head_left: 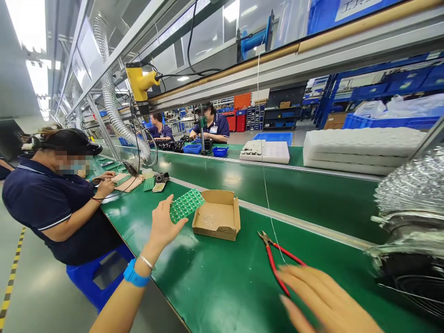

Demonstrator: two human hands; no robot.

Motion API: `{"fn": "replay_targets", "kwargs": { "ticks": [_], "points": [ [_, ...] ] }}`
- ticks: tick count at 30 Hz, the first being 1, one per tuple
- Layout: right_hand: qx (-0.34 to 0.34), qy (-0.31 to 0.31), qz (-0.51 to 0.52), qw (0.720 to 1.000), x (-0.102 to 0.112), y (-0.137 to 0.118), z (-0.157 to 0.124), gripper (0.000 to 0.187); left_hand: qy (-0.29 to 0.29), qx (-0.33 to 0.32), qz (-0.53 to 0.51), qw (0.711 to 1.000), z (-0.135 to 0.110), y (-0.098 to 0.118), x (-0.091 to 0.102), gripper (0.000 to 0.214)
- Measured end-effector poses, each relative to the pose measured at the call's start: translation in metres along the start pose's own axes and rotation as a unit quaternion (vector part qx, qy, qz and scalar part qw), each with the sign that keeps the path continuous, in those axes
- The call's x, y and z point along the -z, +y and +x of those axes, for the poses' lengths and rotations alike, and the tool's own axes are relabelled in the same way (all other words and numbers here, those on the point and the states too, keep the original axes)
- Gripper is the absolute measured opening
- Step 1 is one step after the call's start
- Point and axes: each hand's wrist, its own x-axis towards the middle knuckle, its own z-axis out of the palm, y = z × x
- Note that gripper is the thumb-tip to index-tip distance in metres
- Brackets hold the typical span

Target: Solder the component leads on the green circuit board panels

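Head view shows green benchtop (229,273) (grey floor (38,263) alongside).

Your single camera sits on your head and looks forward and down across the green workbench (222,282), which recedes toward the upper left. Your left hand (165,223) is close to the lens; your right hand (328,300) is closer still, cut by the bottom edge. The wide view also takes in ceiling lights (26,21) at upper left and a flexible foil duct (412,185) at the right edge.

Blue stool (81,280), stacked white foam (359,150)
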Motion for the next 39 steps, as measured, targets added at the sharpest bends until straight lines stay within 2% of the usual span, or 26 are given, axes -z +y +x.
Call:
{"fn": "replay_targets", "kwargs": {
  "ticks": [1,3,5,7,9,14,17,21,23,24,25,26,28,30,31,33,39],
  "points": [
    [-0.001,-0.048,-0.014,0.999,-0.014,-0.004,0.016,0.031,0.005,-0.019,-0.007,1.000,-0.010,0.013,0.008,0.080],
    [0.003,-0.103,-0.030,0.994,-0.044,-0.011,0.049,0.039,0.012,-0.053,-0.020,0.998,-0.027,0.036,0.021,0.072],
    [0.000,-0.126,-0.025,0.992,-0.068,-0.012,0.072,0.043,0.013,-0.081,-0.030,0.996,-0.040,0.055,0.030,0.065],
    [-0.011,-0.130,-0.028,0.991,-0.082,-0.007,0.080,0.032,0.011,-0.114,-0.045,0.992,-0.049,0.067,0.036,0.063],
    [-0.017,-0.130,-0.028,0.991,-0.084,0.002,0.076,0.022,0.003,-0.142,-0.064,0.988,-0.054,0.075,0.039,0.064],
    [-0.009,-0.135,-0.009,0.991,-0.063,0.020,0.048,0.027,-0.045,-0.167,-0.121,0.978,-0.057,0.089,0.038,0.068],
    [-0.010,-0.142,-0.001,0.990,-0.041,0.026,0.033,0.031,-0.072,-0.183,-0.141,0.970,-0.058,0.098,0.035,0.067],
    [-0.019,-0.151,0.024,0.988,-0.007,0.031,0.013,0.031,-0.079,-0.213,-0.150,0.962,-0.059,0.109,0.029,0.067],
    [-0.055,-0.130,0.065,0.988,0.011,0.028,0.003,0.026,-0.082,-0.236,-0.157,0.955,-0.059,0.117,0.024,0.067],
    [-0.098,-0.116,0.099,0.983,0.019,0.025,-0.002,0.023,-0.085,-0.249,-0.162,0.951,-0.059,0.121,0.022,0.067],
    [-0.158,-0.105,0.144,0.971,0.028,0.021,-0.005,0.021,-0.090,-0.263,-0.166,0.946,-0.059,0.125,0.020,0.067],
    [-0.230,-0.100,0.199,0.947,0.036,0.016,-0.007,0.019,-0.096,-0.278,-0.171,0.940,-0.058,0.130,0.018,0.068],
    [-0.367,-0.103,0.319,0.868,0.049,0.006,-0.010,0.022,-0.108,-0.307,-0.184,0.927,-0.058,0.140,0.014,0.069],
    [-0.445,-0.103,0.411,0.789,0.059,-0.001,-0.011,0.027,-0.121,-0.331,-0.199,0.915,-0.057,0.150,0.010,0.069],
    [-0.464,-0.095,0.440,0.763,0.064,-0.003,-0.012,0.029,-0.127,-0.340,-0.207,0.909,-0.057,0.155,0.009,0.068],
    [-0.490,-0.081,0.469,0.730,0.072,-0.003,-0.017,0.033,-0.147,-0.353,-0.222,0.897,-0.058,0.164,0.005,0.069],
    [-0.576,-0.091,0.458,0.671,0.106,-0.001,-0.054,0.042,-0.234,-0.392,-0.255,0.852,-0.070,0.201,-0.017,0.075]
  ]
}}
